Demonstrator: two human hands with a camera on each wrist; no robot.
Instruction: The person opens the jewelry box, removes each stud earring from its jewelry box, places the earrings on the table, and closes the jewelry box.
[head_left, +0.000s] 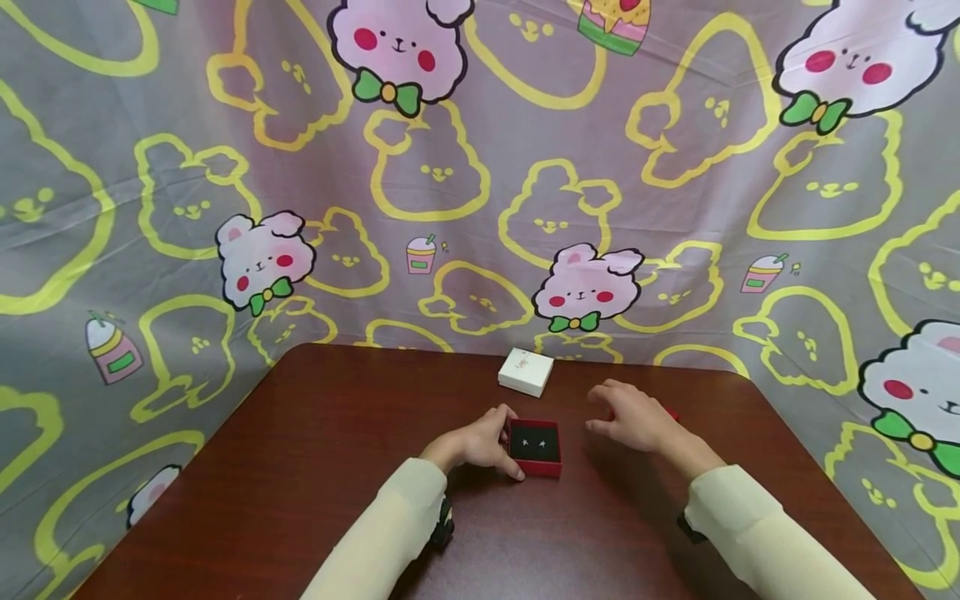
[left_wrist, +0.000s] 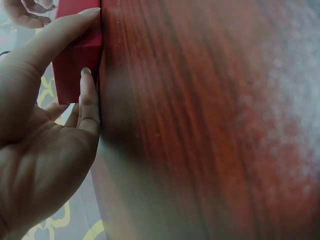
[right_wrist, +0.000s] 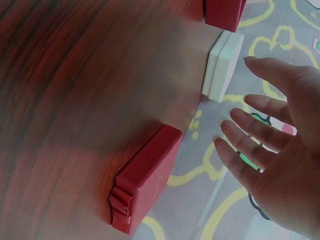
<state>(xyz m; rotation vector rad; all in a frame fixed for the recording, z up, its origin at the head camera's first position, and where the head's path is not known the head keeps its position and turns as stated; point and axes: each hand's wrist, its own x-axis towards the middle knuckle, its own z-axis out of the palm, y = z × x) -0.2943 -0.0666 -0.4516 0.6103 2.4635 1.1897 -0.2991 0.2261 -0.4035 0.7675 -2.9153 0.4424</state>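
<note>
A red jewelry box point(head_left: 536, 468) sits uncovered on the table, with two small silvery star-shaped earrings point(head_left: 542, 444) on its black pad point(head_left: 534, 454). My left hand point(head_left: 480, 442) holds this box from its left side, thumb along the near wall and fingers around the side, as the left wrist view also shows. My right hand point(head_left: 637, 419) hovers to the right of the box, fingers spread and nothing in them. Below it in the right wrist view lies a red box lid point(right_wrist: 152, 175) with a ribbon bow point(right_wrist: 121, 201); the hand mostly hides it in the head view.
A white square box point(head_left: 526, 372) with faint print on top stands near the table's back edge. The brown wooden table point(head_left: 337, 433) ends at a hanging grey cloth point(head_left: 480, 242) with cartoon rabbits, which surrounds the back and both sides.
</note>
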